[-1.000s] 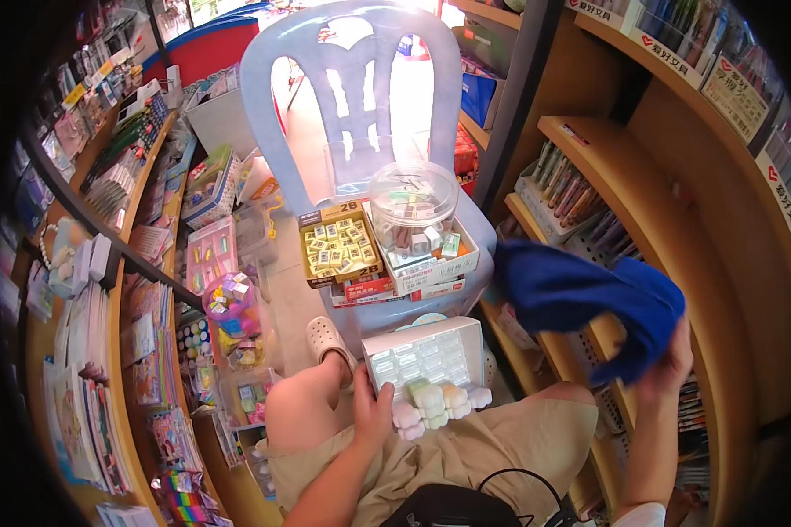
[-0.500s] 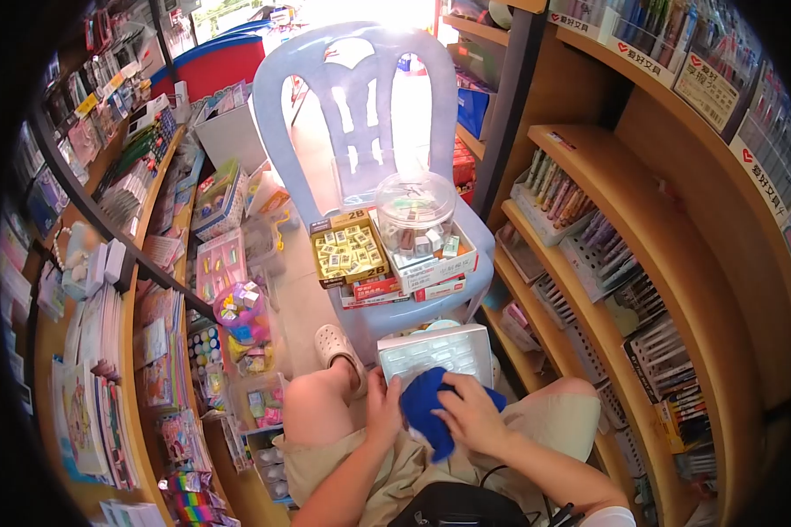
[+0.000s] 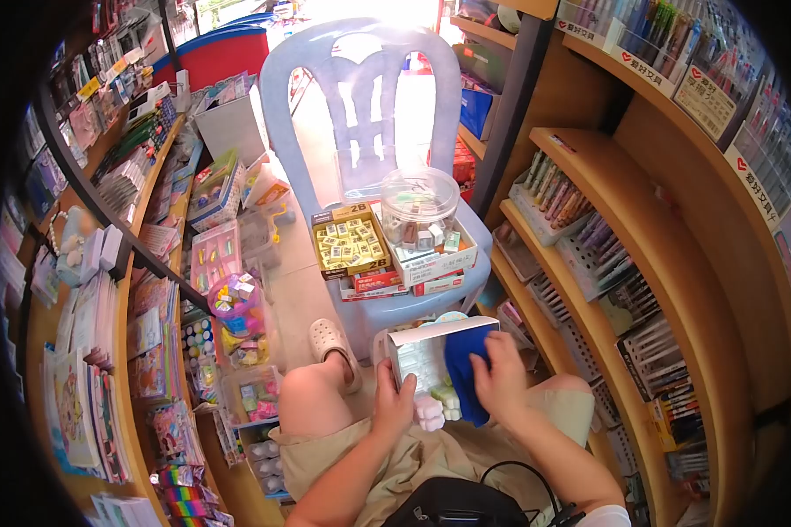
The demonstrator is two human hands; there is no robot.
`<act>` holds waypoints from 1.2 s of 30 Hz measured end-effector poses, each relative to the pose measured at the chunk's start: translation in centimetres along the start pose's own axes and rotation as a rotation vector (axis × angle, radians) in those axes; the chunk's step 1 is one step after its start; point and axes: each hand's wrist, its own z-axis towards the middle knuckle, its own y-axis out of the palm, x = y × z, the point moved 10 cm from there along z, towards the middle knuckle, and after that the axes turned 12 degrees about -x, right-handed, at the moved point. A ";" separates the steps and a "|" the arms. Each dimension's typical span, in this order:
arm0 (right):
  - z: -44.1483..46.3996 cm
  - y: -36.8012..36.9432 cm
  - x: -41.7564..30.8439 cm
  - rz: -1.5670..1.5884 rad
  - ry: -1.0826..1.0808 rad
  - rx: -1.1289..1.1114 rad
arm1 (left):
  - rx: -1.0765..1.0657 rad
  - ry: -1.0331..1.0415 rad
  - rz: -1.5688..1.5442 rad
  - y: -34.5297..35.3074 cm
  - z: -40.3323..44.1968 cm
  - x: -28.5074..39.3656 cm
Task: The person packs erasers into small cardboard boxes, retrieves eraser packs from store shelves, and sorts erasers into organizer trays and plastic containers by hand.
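Note:
In my lap, my left hand (image 3: 394, 400) grips the left side of a white box (image 3: 422, 362) with a clear compartmented inside. Pastel flower-shaped pieces (image 3: 430, 411), pink and green, show at its lower edge. A blue cloth (image 3: 466, 373) is held by my right hand (image 3: 504, 378) against the right part of the box, covering some of the pieces. The fingers of my right hand are bent over the cloth.
Ahead stands a blue plastic chair (image 3: 360, 290) bearing a yellow box of small erasers (image 3: 350, 244) and a clear round jar (image 3: 418, 206). Shelves of pens (image 3: 549, 198) curve along the right. Books (image 3: 88, 413) and plastic bins (image 3: 253, 395) line the left.
The blue cloth came from the far right onto the box, then shifted to its right side. The box has tipped up, and pink and green pieces show again.

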 end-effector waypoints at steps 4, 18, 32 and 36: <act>0.5 4.3 -2.7 -0.217 -0.099 -0.243 | -0.006 0.059 0.020 0.0 -0.1 -0.1; -1.1 -1.3 -0.6 0.421 0.150 -0.151 | -0.045 -0.004 0.001 -1.0 0.5 -0.3; 1.4 7.4 -1.5 -0.390 0.026 -0.482 | -0.005 -0.006 -0.059 0.3 0.3 -1.4; 2.6 6.1 1.0 -0.370 0.120 -0.313 | 0.039 0.032 -0.070 0.2 0.2 -0.7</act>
